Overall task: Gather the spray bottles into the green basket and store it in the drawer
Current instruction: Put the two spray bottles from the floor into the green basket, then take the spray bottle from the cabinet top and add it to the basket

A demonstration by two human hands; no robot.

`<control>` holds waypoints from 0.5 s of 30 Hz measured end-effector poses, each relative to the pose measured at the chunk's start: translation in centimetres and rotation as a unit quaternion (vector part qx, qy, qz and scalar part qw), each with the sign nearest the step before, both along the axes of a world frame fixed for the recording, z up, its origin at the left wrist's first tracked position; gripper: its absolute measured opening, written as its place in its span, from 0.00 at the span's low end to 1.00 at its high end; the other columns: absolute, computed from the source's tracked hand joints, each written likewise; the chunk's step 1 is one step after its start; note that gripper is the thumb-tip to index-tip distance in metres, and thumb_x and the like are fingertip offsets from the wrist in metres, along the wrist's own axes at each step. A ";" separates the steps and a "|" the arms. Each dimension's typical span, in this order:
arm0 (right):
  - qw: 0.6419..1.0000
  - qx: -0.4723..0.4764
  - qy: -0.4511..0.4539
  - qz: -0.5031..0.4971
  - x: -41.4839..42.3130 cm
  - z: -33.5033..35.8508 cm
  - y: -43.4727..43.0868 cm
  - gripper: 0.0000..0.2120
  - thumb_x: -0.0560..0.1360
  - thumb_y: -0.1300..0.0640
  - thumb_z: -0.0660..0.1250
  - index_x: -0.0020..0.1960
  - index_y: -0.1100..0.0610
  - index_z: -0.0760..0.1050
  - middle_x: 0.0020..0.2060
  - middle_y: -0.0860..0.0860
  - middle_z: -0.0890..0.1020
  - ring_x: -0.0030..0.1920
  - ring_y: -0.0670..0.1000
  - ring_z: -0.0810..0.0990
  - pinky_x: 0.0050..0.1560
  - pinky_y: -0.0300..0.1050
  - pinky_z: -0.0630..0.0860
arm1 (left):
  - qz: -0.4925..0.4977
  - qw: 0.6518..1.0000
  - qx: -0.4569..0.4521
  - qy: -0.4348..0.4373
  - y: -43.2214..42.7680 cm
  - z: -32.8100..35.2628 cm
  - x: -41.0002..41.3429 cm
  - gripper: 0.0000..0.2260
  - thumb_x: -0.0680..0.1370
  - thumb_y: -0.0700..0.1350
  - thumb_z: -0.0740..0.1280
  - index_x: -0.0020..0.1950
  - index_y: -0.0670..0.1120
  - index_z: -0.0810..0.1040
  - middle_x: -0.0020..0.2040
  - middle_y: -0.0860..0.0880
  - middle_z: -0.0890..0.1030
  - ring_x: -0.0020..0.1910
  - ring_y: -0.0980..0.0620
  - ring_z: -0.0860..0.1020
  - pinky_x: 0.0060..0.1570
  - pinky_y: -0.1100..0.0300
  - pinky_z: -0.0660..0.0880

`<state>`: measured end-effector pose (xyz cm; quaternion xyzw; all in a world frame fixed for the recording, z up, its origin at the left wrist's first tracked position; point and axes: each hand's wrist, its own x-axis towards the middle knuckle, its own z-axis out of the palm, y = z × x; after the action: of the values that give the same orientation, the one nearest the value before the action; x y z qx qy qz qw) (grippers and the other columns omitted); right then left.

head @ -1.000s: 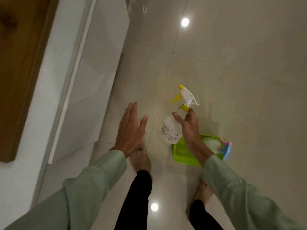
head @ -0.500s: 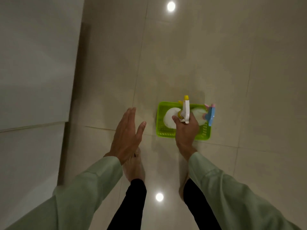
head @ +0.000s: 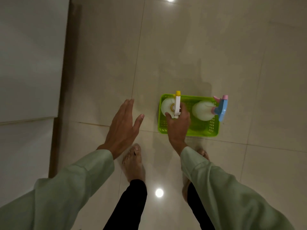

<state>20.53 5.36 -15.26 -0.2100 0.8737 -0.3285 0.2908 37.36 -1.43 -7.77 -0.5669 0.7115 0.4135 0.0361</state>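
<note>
The green basket [head: 214, 128] sits on the tiled floor ahead of my feet. A clear spray bottle with a white and yellow trigger head [head: 167, 106] stands upright in its left end, with my right hand [head: 178, 125] gripping its neck from behind. A second clear bottle with a blue and pink trigger head [head: 205, 110] stands in the basket's right end. My left hand [head: 123, 127] hovers flat above the floor to the left of the basket, fingers spread, holding nothing.
White cabinet fronts [head: 29, 63] run along the left side, with a dark gap at their base. My two bare feet [head: 134, 161] stand on glossy beige tiles just behind the basket. Ceiling lights reflect on the floor [head: 159, 193].
My right hand carried the yellow-topped bottle down from above the floor into the basket's left end. The view tilted down over the basket. My left hand stayed open.
</note>
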 end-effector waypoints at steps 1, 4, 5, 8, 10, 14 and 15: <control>1.000 -0.001 -0.014 0.004 -0.2 0.6 0.3 0.34 0.67 0.63 0.79 0.71 0.59 0.72 0.60 0.54 0.82 0.61 0.57 0.78 0.62 0.52 0.74 | -0.001 1.000 0.001 -0.001 0.1 0.4 0.1 0.30 0.83 0.57 0.56 0.81 0.47 0.53 0.82 0.46 0.56 0.81 0.50 0.54 0.79 0.52 0.55; 0.998 -0.004 -0.052 0.024 -0.7 2.8 1.6 0.46 0.65 0.64 0.81 0.78 0.59 0.62 0.70 0.54 0.75 0.68 0.58 0.74 0.67 0.59 0.74 | 0.002 1.000 0.001 -0.001 0.3 2.2 0.1 0.30 0.83 0.57 0.56 0.81 0.47 0.52 0.82 0.46 0.55 0.81 0.50 0.53 0.79 0.53 0.54; 0.998 -0.004 -0.061 0.029 -0.9 3.8 2.0 0.47 0.65 0.63 0.81 0.79 0.59 0.60 0.71 0.55 0.74 0.69 0.59 0.74 0.67 0.61 0.73 | 0.007 1.000 -0.001 0.002 0.4 3.1 0.1 0.30 0.83 0.57 0.56 0.81 0.47 0.53 0.82 0.46 0.55 0.81 0.50 0.54 0.79 0.53 0.54; 0.998 -0.012 -0.046 0.044 -0.9 8.0 3.3 0.44 0.67 0.60 0.81 0.78 0.58 0.62 0.71 0.55 0.73 0.65 0.57 0.75 0.64 0.63 0.75 | 0.028 0.999 -0.009 0.012 0.8 6.7 0.0 0.29 0.83 0.56 0.57 0.81 0.46 0.54 0.82 0.46 0.56 0.81 0.49 0.55 0.79 0.53 0.54; 0.997 -0.036 -0.029 0.058 -0.8 11.0 3.9 0.39 0.70 0.59 0.80 0.76 0.58 0.65 0.70 0.54 0.74 0.65 0.57 0.75 0.63 0.64 0.75 | 0.048 0.999 -0.019 0.014 1.3 9.1 0.1 0.29 0.83 0.55 0.58 0.81 0.46 0.54 0.82 0.46 0.56 0.81 0.49 0.55 0.79 0.53 0.54; 0.986 -0.082 -0.013 0.145 0.3 17.3 4.2 0.32 0.72 0.60 0.77 0.73 0.57 0.69 0.68 0.55 0.75 0.68 0.60 0.75 0.64 0.67 0.74 | 0.103 0.994 -0.040 0.022 2.7 14.4 1.3 0.29 0.83 0.55 0.58 0.81 0.48 0.53 0.82 0.48 0.54 0.81 0.51 0.54 0.79 0.53 0.54; 0.980 -0.097 -0.013 0.176 0.8 18.9 4.0 0.31 0.73 0.59 0.75 0.72 0.58 0.69 0.69 0.55 0.75 0.68 0.61 0.74 0.64 0.67 0.73 | 0.120 0.991 -0.049 0.024 3.3 15.7 2.0 0.29 0.83 0.56 0.57 0.81 0.49 0.52 0.82 0.48 0.54 0.81 0.52 0.53 0.79 0.52 0.54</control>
<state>21.35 9.35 3.61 -0.3836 0.7832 -0.3584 0.3331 39.36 1.82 7.95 -0.6396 0.6582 0.3928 -0.0585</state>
